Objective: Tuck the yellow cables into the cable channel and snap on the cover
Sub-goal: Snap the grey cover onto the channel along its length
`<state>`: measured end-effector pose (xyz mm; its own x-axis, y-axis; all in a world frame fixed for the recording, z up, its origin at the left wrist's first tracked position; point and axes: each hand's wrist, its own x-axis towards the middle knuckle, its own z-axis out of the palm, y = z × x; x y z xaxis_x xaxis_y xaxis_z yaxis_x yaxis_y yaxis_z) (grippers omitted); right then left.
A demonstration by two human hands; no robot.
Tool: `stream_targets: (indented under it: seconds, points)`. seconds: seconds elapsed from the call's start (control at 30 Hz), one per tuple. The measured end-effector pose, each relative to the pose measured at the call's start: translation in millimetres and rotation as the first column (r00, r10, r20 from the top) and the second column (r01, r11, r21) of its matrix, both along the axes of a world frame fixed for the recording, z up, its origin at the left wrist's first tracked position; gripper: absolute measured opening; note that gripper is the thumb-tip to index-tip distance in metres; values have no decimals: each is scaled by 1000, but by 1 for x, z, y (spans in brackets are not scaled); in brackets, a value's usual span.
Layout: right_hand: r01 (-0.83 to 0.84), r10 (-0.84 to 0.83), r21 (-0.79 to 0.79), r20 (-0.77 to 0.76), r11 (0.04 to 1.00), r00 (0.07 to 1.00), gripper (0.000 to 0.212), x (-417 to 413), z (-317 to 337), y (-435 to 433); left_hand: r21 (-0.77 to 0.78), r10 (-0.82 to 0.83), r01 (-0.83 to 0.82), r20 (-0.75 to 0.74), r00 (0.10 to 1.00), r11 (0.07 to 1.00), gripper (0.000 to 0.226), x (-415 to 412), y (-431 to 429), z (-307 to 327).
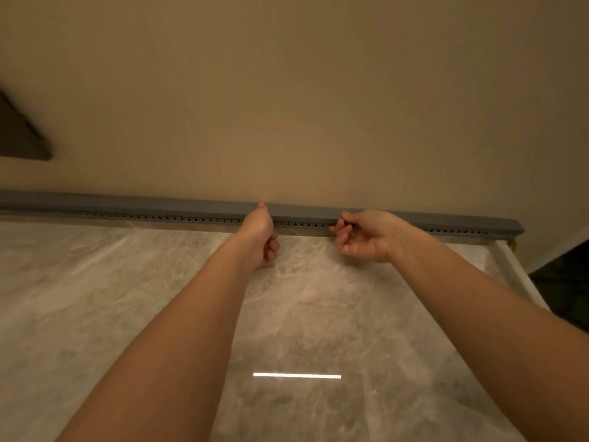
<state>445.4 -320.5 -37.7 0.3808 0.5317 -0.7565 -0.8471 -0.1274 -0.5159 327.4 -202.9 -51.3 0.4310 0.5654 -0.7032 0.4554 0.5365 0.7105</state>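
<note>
A long grey cable channel [127,208] runs along the foot of the beige wall at the back edge of the marble table, its slotted side facing me and a grey cover [446,218] lying along its top. My left hand [259,232] rests against the channel near the middle, thumb on the cover's top edge, other fingers curled. My right hand [366,236] is a little to the right, fingertips touching the channel's front below the cover. A short bit of yellow cable [513,244] shows at the channel's right end. The remaining cable is hidden.
The marble table [127,314] spreads toward me, with a bright light reflection [297,375] near the front. Its right edge [522,282] drops to a dark floor. A dark object [22,135] hangs on the wall at upper left.
</note>
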Motion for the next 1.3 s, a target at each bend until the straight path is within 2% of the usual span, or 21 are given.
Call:
stream_targets:
  seconds: [0.1,0.17,0.27,0.4,0.53,0.6,0.8,0.97,1.07,1.2,1.3]
  points:
    - [-6,7,22,-30,1000,1000,27,2,-1,-2,72,36,-34,-32,999,997,57,3,-5,-4]
    - [-6,8,37,-50,999,999,27,4,-2,-3,161,100,-88,-66,993,983,63,8,-8,-8]
    - [-6,9,52,-49,999,999,28,4,-5,-2,215,198,-174,-92,976,961,66,17,-16,-11]
    - [-28,29,66,-15,997,999,30,3,-8,-1,259,153,-132,-62,986,957,56,33,-37,-12]
    - [-59,58,99,8,993,998,30,4,-12,0,228,110,-105,-13,994,968,42,56,-61,-7]
    - [-74,73,119,18,990,997,29,4,-14,0,169,160,-159,7,987,973,34,62,-64,-6]
    - [-75,71,133,33,988,997,29,5,-20,-4,9,283,-285,88,955,959,34,67,-66,-3]
    - [-90,74,129,126,988,989,26,2,-26,-9,60,276,-282,99,956,957,28,63,-68,-3]
    - [-87,75,132,90,987,993,26,6,-25,-14,82,253,-261,95,963,962,20,64,-67,-5]
    - [-51,45,119,53,992,998,28,22,-22,-32,101,236,-243,75,969,965,30,63,-67,-7]
    - [-15,11,98,45,995,999,27,38,-21,-52,104,230,-236,71,971,966,26,63,-67,-6]
